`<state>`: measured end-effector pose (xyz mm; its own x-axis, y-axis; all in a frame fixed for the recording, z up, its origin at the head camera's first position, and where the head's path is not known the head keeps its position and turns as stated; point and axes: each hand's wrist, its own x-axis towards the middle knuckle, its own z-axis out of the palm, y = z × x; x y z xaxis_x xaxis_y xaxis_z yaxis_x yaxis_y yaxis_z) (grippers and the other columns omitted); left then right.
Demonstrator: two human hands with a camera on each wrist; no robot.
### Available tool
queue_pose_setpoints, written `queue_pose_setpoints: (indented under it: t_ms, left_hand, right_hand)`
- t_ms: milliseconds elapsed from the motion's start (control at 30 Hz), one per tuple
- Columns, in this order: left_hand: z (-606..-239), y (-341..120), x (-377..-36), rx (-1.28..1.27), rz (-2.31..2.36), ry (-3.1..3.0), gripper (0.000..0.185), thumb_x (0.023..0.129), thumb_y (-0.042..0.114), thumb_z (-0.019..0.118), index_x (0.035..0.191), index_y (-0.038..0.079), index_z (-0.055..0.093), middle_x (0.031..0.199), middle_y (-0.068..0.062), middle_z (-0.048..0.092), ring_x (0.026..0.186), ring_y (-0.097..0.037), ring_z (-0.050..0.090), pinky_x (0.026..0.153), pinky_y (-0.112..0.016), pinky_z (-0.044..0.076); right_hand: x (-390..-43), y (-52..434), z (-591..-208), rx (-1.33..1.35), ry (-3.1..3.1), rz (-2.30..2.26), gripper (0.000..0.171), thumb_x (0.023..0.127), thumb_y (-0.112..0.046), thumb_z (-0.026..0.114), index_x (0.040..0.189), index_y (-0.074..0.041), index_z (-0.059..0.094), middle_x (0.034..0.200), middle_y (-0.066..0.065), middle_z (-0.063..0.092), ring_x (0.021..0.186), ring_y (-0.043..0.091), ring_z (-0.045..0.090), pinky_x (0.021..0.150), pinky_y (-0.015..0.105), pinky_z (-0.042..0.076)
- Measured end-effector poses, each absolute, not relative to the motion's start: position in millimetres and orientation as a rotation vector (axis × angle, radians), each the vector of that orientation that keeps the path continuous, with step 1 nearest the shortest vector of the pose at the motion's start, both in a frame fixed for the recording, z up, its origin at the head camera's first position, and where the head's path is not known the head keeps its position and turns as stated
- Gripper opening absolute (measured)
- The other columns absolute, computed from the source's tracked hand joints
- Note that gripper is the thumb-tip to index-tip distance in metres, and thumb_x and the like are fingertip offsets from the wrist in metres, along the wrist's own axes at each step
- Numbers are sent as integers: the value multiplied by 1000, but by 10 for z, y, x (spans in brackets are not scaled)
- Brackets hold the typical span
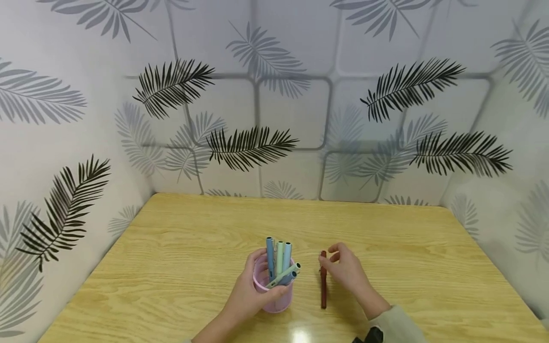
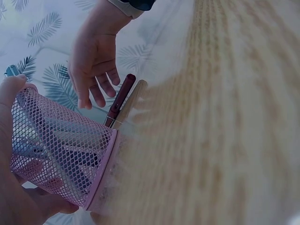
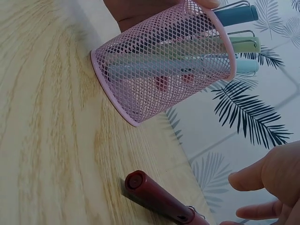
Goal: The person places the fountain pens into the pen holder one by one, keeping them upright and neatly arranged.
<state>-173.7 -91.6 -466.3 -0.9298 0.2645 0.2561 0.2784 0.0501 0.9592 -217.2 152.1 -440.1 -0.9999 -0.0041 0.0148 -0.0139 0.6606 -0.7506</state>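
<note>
Pen pickup beside held cup.
L hand [image 1: 246,297] gripped the pink cup [image 1: 274,290], steady on the table [image 1: 171,267]; R hand [image 1: 347,271], fingers loosely curled, touched the red pen's [image 1: 323,281] top end, pen flat just beside cup. Best: pinch mid-barrel, lift level.

1. The pink pen holder [image 3: 159,70] is open metal mesh with a smooth rim.
2. The dark red pen [image 3: 159,199] looks like glossy plastic.
3. The counter [image 1: 386,247] is pale wood-grain with a slight sheen.
</note>
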Motion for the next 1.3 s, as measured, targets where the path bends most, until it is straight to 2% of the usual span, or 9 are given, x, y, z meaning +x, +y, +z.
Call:
queue_pose_setpoints:
  t_ms: [200, 400, 667, 933, 1133, 1300]
  left_hand:
    - [-4663, -928, -1738, -581, -2027, -2292, 79, 74, 22, 80, 136, 25, 30, 128, -7, 50, 116, -25, 51, 93, -33, 46]
    - [-4653, -924, -1723, -558, -2039, -2304, 79, 74, 23, 80, 136, 26, 31, 129, -6, 50, 117, -23, 50, 93, -32, 46]
    - [-4651, -923, -1723, -567, -2031, -2306, 80, 75, 23, 80, 137, 26, 30, 129, -7, 49, 118, -22, 49, 94, -32, 45]
    - [-4639, -930, -1709, -583, -2040, -2291, 79, 75, 21, 79, 137, 26, 30, 128, -7, 50, 118, -22, 49, 94, -33, 45]
    - [-4628, -934, -1700, -566, -2025, -2305, 80, 74, 23, 80, 137, 27, 30, 127, -6, 51, 117, -21, 50, 94, -33, 45]
    - [-4624, -927, -1693, -568, -2001, -2315, 80, 74, 25, 80, 137, 27, 30, 127, -5, 51, 117, -20, 50, 94, -33, 45]
  right_hand:
    - [-2172, 1522, -4401, 42, -2851, 1280, 37, 87, -21, 65, 111, 5, 52, 93, 17, 59, 71, 23, 56, 55, 32, 49]
    - [-2196, 1541, -4410, 40, -2883, 1229, 39, 87, -22, 64, 111, 6, 52, 95, 19, 59, 77, 26, 57, 59, 35, 49]
    - [-2192, 1552, -4445, 63, -2933, 1219, 40, 86, -21, 66, 110, 8, 51, 87, 14, 58, 70, 21, 55, 57, 33, 48]
    - [-2214, 1539, -4463, 55, -2976, 1176, 43, 86, -23, 66, 111, 9, 51, 90, 16, 60, 74, 22, 57, 59, 35, 49]
    - [-2268, 1493, -4480, 23, -3019, 1140, 45, 86, -23, 66, 110, 11, 49, 79, 10, 55, 63, 18, 48, 51, 28, 39]
    - [-2282, 1454, -4495, 37, -3031, 1099, 42, 85, -23, 67, 104, 10, 50, 71, 7, 49, 59, 17, 43, 49, 26, 34]
